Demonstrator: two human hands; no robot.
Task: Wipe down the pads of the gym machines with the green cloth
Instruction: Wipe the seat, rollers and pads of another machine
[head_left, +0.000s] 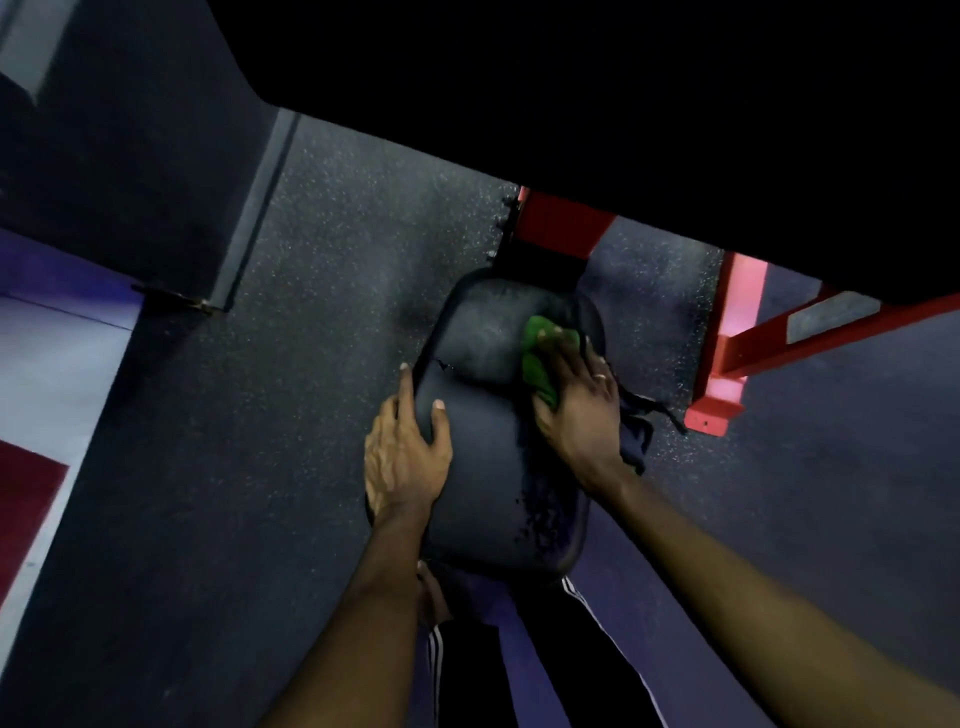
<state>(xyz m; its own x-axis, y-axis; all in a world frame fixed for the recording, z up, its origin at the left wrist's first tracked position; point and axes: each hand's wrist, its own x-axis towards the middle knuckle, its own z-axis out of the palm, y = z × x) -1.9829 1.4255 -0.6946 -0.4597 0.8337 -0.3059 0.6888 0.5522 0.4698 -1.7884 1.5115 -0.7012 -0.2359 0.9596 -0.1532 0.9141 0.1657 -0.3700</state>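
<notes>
Your right hand (576, 397), fingers spread flat, presses the green cloth (537, 361) onto the far right of the pad (483, 467), covering half the cloth. Your left hand (405, 452) clasps the pad's left edge, its fingers partly hidden. Beyond the pad, the red frame (556, 223) is cut off by blackness.

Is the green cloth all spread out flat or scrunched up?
Scrunched up: the green cloth sits in a crumpled bunch under the right hand, pressed on the black padded seat.

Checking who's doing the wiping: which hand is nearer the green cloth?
Right. The right hand presses on the green cloth at the far right side of the pad; the left hand grips the pad's left edge, apart from the cloth.
</notes>
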